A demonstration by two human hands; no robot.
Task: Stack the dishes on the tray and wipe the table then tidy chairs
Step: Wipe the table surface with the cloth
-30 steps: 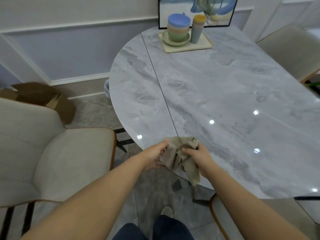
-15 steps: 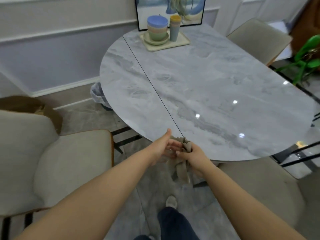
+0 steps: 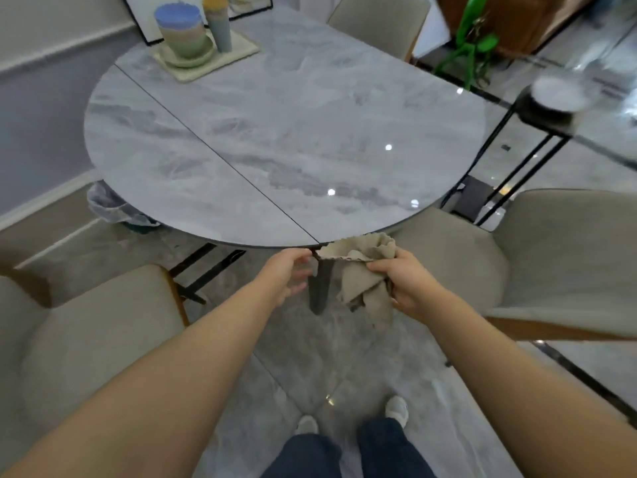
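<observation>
A beige cloth hangs just off the near edge of the grey marble table. My right hand grips its bunched right side. My left hand pinches the cloth's left corner with its fingertips. At the far left of the table a cream tray carries a stack of coloured bowls on a plate and a stack of cups.
A beige chair stands at my left and another beige chair at my right. A third chair is at the table's far side. A black side stand, a green plant and a bin surround the table.
I have stepped back from the table and the view has swung right. The cloth has come off the tabletop and my hands have pulled apart, spreading its top edge.
</observation>
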